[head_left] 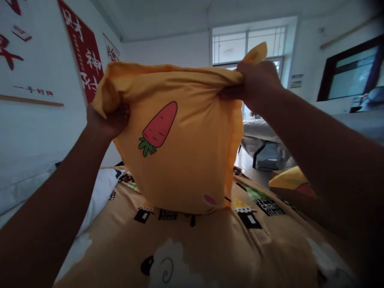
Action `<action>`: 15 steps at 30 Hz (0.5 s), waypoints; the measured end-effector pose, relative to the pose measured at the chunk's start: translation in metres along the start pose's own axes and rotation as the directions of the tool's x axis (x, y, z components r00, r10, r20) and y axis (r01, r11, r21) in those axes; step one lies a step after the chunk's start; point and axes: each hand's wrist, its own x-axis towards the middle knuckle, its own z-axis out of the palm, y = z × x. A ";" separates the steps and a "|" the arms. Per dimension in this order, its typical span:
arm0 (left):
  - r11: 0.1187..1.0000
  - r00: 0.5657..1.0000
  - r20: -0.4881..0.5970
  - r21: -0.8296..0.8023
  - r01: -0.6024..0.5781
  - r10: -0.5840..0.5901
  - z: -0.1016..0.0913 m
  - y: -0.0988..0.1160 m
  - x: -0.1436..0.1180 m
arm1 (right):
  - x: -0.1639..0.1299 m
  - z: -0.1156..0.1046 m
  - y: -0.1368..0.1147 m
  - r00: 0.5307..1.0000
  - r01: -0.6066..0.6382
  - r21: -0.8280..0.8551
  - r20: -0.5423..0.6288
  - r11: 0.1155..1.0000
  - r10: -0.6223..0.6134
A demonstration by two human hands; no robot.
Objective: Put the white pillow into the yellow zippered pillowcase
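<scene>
A yellow-orange pillowcase [186,160] with a printed carrot hangs upright between my hands, its lower edge at the bed. It looks filled out, but its inside is hidden. My left hand [109,120] is closed around the bunched cloth of its upper left corner. At the upper right corner, my right hand [258,82] grips the gathered edge, and a flap of cloth sticks up above the fist. Below it spreads a tan bedsheet [120,252] printed with sheep and little houses.
A white pillow or cloth [100,192] lies at the left of the bed. To the right, another yellow cloth [286,178] sits by a cardboard box. Farther back stands a covered table [259,130] near a window [249,44]. Red banners [82,52] hang on the left wall.
</scene>
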 end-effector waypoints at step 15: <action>0.512 0.764 -0.151 0.820 -0.258 0.627 0.078 -0.118 -0.183 | -0.083 -0.006 0.063 0.765 0.215 0.256 0.555 0.942 -0.326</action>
